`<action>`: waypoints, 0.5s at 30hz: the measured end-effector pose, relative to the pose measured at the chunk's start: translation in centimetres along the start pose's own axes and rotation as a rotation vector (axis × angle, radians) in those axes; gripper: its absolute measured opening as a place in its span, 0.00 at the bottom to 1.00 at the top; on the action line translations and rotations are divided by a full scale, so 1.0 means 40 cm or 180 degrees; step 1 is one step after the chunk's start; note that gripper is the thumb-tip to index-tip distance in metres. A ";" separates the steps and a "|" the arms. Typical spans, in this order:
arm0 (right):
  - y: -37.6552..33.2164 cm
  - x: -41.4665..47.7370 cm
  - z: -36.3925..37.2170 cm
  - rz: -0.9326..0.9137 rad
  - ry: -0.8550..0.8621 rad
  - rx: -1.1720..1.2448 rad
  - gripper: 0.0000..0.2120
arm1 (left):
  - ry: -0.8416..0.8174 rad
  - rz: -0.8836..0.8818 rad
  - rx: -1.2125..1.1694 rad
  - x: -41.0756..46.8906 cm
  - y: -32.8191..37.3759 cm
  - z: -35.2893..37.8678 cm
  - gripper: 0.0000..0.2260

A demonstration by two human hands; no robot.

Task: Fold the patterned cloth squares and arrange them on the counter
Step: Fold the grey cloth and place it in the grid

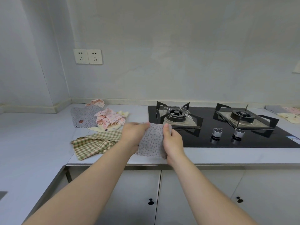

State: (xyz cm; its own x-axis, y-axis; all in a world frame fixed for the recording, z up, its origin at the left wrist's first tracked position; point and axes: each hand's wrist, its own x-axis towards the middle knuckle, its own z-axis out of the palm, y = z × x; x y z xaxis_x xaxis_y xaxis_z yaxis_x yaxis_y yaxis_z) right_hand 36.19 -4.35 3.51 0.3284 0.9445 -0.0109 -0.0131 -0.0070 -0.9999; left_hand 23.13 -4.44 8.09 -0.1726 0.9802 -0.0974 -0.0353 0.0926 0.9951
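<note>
both hands' fingers (146,125) pinch the grey cloth's (152,140) top corners.

Fingertips of the left hand (134,135) not visible to me; the held grey cloth (152,140) covers them. Cream cloth (103,129) mostly buried under pink cloth (110,118) (pattern unreadable). Cloth stack (289,114) at far right is cut by frame edge. Label (293,138) on hob (203,140): print too small to read.
</note>
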 end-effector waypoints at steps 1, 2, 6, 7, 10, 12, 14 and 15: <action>-0.002 -0.001 0.001 -0.0241 0.0103 -0.0309 0.25 | -0.0036 -0.0265 -0.0302 0.005 -0.011 -0.001 0.09; -0.005 -0.001 0.000 -0.0459 0.0174 -0.0582 0.25 | -0.0018 -0.0371 -0.0479 0.011 -0.022 -0.001 0.11; -0.013 -0.015 -0.007 -0.0963 0.0223 -0.1264 0.23 | 0.0315 0.0291 0.0290 0.023 -0.067 0.011 0.16; -0.013 -0.019 -0.009 -0.0989 0.0231 -0.1351 0.23 | 0.0436 0.0568 0.0641 0.016 -0.075 0.015 0.17; -0.009 -0.026 -0.017 -0.0963 0.0295 -0.1431 0.25 | 0.0695 0.1324 0.1286 -0.010 -0.088 0.024 0.14; -0.007 -0.026 -0.029 -0.0968 0.0403 -0.1428 0.26 | 0.0746 0.1586 0.1479 -0.019 -0.094 0.031 0.11; -0.005 -0.027 -0.042 -0.0971 0.0492 -0.1395 0.25 | 0.0691 0.1664 0.1506 -0.022 -0.102 0.038 0.11; -0.004 -0.029 -0.047 -0.0975 0.0511 -0.1392 0.23 | 0.0648 0.1669 0.1464 -0.022 -0.107 0.043 0.12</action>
State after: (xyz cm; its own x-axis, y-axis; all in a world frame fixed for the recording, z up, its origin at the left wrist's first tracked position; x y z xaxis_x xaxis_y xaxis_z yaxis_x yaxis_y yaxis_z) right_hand 37.60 -6.07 3.68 0.3958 0.8631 0.3138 0.4876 0.0921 -0.8682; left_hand 25.11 -5.40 3.93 -0.2345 0.8680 0.4377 0.5121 -0.2724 0.8146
